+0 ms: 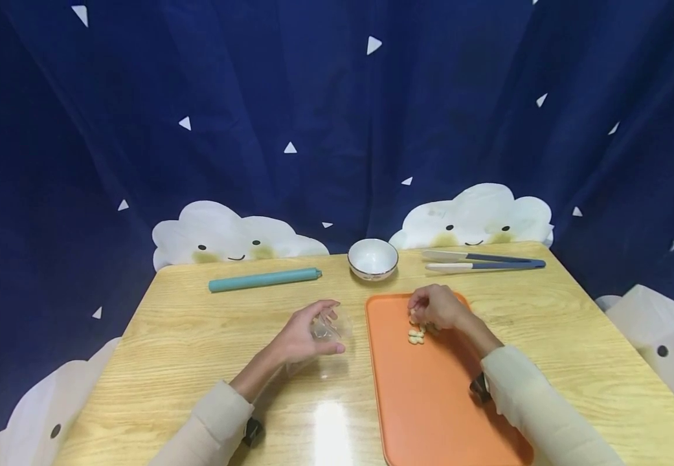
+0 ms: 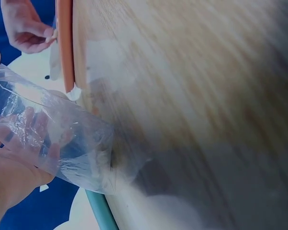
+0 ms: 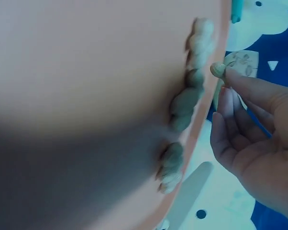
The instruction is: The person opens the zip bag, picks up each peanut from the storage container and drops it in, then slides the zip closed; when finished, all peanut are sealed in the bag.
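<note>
The orange tray (image 1: 418, 401) at lower right has peanuts (image 1: 415, 337) just beside my right hand (image 1: 438, 307), which pinches another peanut (image 3: 217, 70), and my left hand (image 1: 302, 336) holds a clear bag (image 2: 79, 136) near the middle.

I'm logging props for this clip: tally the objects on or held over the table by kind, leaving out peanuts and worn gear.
Clear bag: 1
Orange tray: 1
Bowl: 1
Tongs: 1
Teal stick: 1
Total: 5
</note>
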Demonstrator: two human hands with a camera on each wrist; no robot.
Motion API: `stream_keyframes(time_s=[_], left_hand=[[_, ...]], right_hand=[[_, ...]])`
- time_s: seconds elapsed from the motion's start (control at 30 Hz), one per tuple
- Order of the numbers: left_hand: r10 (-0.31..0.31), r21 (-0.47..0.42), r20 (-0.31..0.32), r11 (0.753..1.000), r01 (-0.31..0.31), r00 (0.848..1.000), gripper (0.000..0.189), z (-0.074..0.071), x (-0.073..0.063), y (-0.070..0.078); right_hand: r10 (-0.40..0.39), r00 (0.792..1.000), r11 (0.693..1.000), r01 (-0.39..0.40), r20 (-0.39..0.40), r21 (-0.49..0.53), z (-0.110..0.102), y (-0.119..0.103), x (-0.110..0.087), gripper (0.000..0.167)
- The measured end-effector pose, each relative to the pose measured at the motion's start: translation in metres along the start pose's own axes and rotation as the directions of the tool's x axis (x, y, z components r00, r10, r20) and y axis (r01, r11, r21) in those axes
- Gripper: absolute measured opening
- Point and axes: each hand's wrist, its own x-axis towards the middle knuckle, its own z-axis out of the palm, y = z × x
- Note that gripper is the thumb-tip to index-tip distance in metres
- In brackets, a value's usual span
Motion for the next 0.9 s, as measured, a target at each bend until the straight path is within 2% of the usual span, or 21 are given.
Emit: stream_keyframes(time_s=[0.13,0.3,0.5,0.67,0.8,0.9], left_hand=[[0.007,-0.004,-0.001,1.0,-0.007,1.0,0.082,0.0,-0.002,0.001],[0.024,-0.009,-0.02,1.0,-0.025,0.999,0.082,-0.001,-0.002,0.003],[0.014,-0.005,-0.024,1.0,-0.014,1.0,0.08,-0.001,-0.001,0.004],[0.023,-0.004,-0.028,1.0,-0.023,0.999,0.08,0.0,0.0,0.003],[0.026,-0.01,-0.023,1.0,-0.026,0.999,0.081,0.0,0.0,0.001],[0.015,-0.008,-0.019,1.0,-0.015,1.0,0.08,0.0,-0.001,0.001]], right_hand=[[-0.049,0.996,0.998,0.051,-0.071,0.022,0.001,-0.008,-0.002,0.006],[-0.058,0.988,0.989,0.077,-0.146,0.124,0.002,-0.028,-0.005,0.009],[-0.044,0.988,0.954,0.087,-0.149,0.288,0.01,-0.057,-0.008,0.014],[-0.072,0.988,0.905,0.122,-0.135,0.408,0.023,-0.078,-0.008,0.013],[-0.118,0.984,0.887,0.166,-0.136,0.431,0.035,-0.09,-0.006,0.012],[-0.148,0.98,0.888,0.192,-0.137,0.418,0.042,-0.095,-0.005,0.013]])
